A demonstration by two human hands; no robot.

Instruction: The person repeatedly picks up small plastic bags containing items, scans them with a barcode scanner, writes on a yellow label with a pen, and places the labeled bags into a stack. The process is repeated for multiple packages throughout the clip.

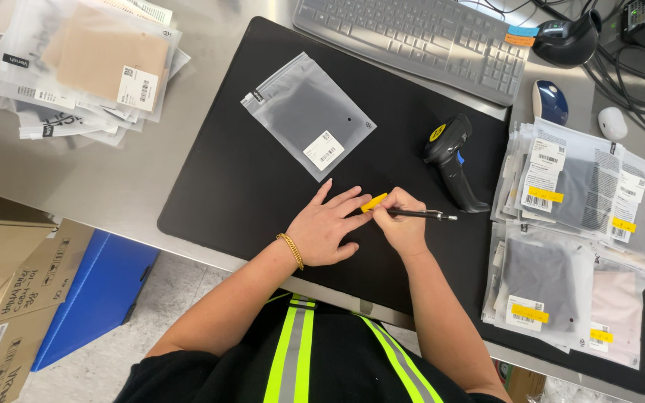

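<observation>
Yellow slip (373,201) under both hands

Yellow slip (373,201), black pen (421,214), black mat (248,186) (grey-clear striped bags (584,186) nearby).

My left hand (328,230) covers most of the yellow sticker (373,201); my right hand (403,224) hides the pen's (423,214) tip. The keyboard (419,41) runs past the top edge.

Left hand (328,230) lies flat, palm down, fingers spread; right hand (401,222) sits curled in a writing grip, forearms angling inward.
</observation>
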